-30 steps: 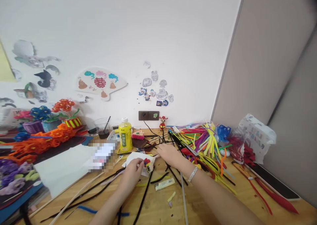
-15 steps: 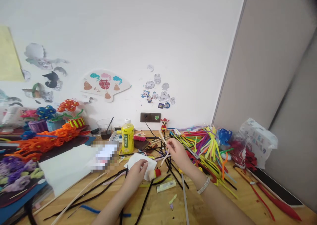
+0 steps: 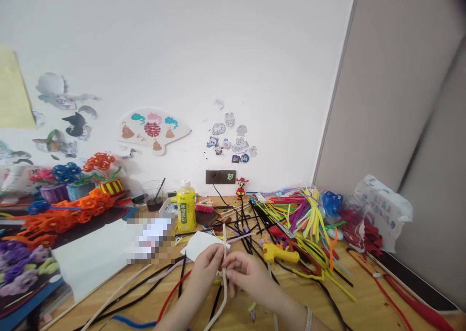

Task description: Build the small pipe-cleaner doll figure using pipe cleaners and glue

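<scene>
A cream stem (image 3: 224,292) is located at the grip, passing between the left hand (image 3: 206,269) and the right hand (image 3: 251,275). Its long axis is near vertical in the view: the upper end points away from the wearer and projects a short way beyond the fingertips; below the grip the stem continues toward the wearer, then bends to the left and runs out at the lower edge of the view. The stem is slender, pale and matte, of roughly even thickness, with one smooth curve in its lower portion. The thumb and fingers of each hand are closed to a narrow pinch on the stem, and the two sets of fingertips meet or nearly meet across it. A small pale piece shows beside the stem at the left fingertips; its form is too hidden to tell. A white sheet (image 3: 198,245) lies just beyond the left hand. A yellow glue gun (image 3: 282,255) lies beyond and to the right of the grip, near the right hand. A red stem (image 3: 170,296) runs to the left of the left hand, a blue stem (image 3: 133,322) lies farther left and nearer the wearer, and a yellow bottle (image 3: 186,209) stands upright beyond the grip to the left.
</scene>
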Demonstrator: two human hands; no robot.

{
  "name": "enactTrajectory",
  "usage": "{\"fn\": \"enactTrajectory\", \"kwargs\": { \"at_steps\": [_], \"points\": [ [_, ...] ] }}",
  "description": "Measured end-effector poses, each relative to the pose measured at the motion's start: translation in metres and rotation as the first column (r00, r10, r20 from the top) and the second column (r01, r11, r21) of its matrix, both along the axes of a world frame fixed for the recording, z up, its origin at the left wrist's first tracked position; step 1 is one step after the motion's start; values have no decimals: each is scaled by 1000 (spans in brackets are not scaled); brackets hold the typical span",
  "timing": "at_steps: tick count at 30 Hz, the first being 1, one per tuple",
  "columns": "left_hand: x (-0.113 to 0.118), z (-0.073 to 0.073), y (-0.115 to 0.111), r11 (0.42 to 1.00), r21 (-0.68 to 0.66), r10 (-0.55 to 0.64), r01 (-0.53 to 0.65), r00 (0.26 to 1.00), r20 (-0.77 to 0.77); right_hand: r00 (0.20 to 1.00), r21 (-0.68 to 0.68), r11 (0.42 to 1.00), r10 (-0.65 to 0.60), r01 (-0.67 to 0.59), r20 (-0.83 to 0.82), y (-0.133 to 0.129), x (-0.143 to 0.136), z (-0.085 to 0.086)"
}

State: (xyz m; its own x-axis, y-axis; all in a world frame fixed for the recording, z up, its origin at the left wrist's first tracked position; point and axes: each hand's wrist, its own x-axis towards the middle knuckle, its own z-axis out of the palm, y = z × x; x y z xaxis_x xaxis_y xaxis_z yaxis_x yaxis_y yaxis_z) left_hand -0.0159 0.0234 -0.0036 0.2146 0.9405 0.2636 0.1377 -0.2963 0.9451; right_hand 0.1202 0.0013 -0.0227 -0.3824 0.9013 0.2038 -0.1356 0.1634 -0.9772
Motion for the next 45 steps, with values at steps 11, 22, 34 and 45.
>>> {"fn": "enactTrajectory", "kwargs": {
  "at_steps": [11,22,34,45],
  "points": [
    [10,-14,-13,956,-204,-225,213,974,-39,954,62,957,-274,283,-124,10,22,14],
    [7,-10,-4,992,-105,-97,75,969,-227,996,63,998,-22,28,-91,1,24,13],
    [6,-2,-20,985,172,82,-30,950,-302,947,101,942,-321,320,-12,3,15,2],
    [-2,1,-17,916,396,223,-60,898,-380,985,48,993,-99,106,-141,-4,16,14]
  ]
}}
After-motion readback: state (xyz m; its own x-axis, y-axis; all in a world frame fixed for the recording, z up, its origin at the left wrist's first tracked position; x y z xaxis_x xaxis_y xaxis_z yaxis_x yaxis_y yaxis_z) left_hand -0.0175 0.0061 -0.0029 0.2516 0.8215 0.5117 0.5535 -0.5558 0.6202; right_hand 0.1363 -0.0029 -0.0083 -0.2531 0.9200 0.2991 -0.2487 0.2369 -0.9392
